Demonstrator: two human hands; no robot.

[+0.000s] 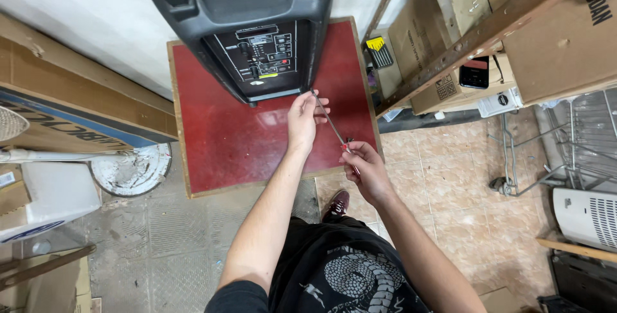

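**Fingers steadying a screwdriver at the base of a black speaker**

Fingers of the left hand (302, 120) are pinching the thin metal shaft of a long screwdriver (331, 123) near its tip, while the right hand (365, 168) is closing around the red handle at about five o'clock from it. Both hands are clamped on the one tool, which is slanting from the handle up towards eleven o'clock, its tip sitting at the lower right corner of the large black speaker (250, 24). Whether the tip is seated in a screw head is too small to tell.

The speaker is standing on a red-topped table (225, 139) with a pale wooden edge, its rear control panel (260, 56) facing the camera. Cardboard boxes (565, 36) are crowding a shelf at two o'clock, a white fan guard (132, 168) is lying on the floor at nine o'clock, and the person's maroon shoe (336, 204) is showing just below the table edge.

Judging from the slant, the tip could be slipping off its seat if the right hand pushes off-axis, scraping the plastic casing or jabbing the left fingertips resting so close to the point. The tall speaker, pressed low at one corner, could also be rocking on the table.
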